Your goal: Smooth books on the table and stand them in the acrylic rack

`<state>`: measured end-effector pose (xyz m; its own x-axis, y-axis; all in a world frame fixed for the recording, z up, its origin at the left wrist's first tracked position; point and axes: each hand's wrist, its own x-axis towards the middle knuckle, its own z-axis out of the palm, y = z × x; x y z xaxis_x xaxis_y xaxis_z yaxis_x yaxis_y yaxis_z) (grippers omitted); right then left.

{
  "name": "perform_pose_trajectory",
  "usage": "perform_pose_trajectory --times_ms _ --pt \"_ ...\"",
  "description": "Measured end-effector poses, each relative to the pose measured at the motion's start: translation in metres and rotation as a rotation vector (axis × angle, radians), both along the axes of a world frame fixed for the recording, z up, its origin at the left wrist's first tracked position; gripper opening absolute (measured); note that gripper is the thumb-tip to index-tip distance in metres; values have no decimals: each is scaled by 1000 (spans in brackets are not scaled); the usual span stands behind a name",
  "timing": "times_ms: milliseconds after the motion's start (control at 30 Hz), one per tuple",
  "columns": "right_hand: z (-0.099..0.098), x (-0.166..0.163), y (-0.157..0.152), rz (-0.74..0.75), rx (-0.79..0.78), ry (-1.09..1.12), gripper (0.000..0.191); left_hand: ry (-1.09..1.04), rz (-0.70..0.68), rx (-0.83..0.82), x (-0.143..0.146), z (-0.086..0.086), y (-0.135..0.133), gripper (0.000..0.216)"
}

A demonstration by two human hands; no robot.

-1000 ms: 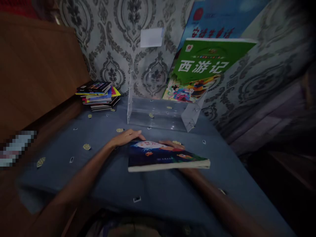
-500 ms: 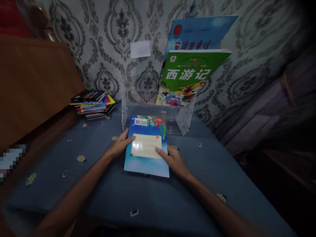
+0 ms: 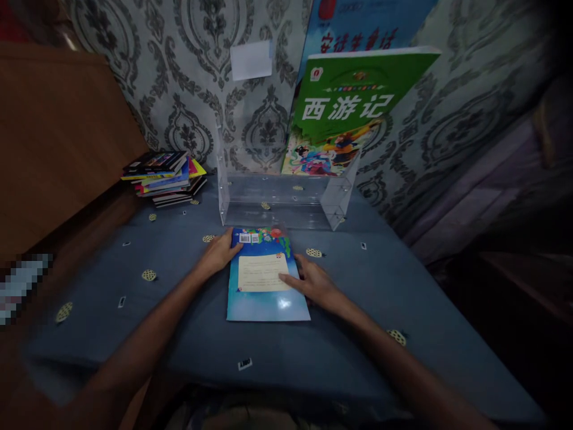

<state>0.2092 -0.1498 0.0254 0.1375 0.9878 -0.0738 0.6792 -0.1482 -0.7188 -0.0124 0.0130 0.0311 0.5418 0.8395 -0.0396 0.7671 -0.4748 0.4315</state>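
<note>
A thin blue book (image 3: 264, 278) lies back cover up on the blue cloth. My left hand (image 3: 219, 254) grips its upper left edge with curled fingers. My right hand (image 3: 313, 283) rests on its right side, fingers stretched over the cover. Just beyond stands a clear acrylic book stand (image 3: 282, 197). A green book (image 3: 349, 110) leans upright in the stand's right end, with a blue book (image 3: 358, 27) behind it.
A stack of colourful books (image 3: 163, 177) sits at the back left by a wooden panel (image 3: 58, 137). Patterned wallpaper with a white card (image 3: 250, 60) rises behind. The table's blue cloth (image 3: 179, 334) drops off into darkness on the right.
The book was turned over from front cover up to back cover up, lifted toward the stand, and now lies flat on the cloth under both hands.
</note>
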Motion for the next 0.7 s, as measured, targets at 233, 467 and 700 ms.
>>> perform_pose_trajectory --times_ms 233,467,700 --pt "20 -28 28 57 128 -492 29 191 -122 381 7 -2 -14 34" --pt "-19 -37 85 310 290 -510 55 146 -163 396 7 -18 -10 42" --pt "-34 23 75 260 278 -432 55 244 -208 372 8 -9 -12 46"
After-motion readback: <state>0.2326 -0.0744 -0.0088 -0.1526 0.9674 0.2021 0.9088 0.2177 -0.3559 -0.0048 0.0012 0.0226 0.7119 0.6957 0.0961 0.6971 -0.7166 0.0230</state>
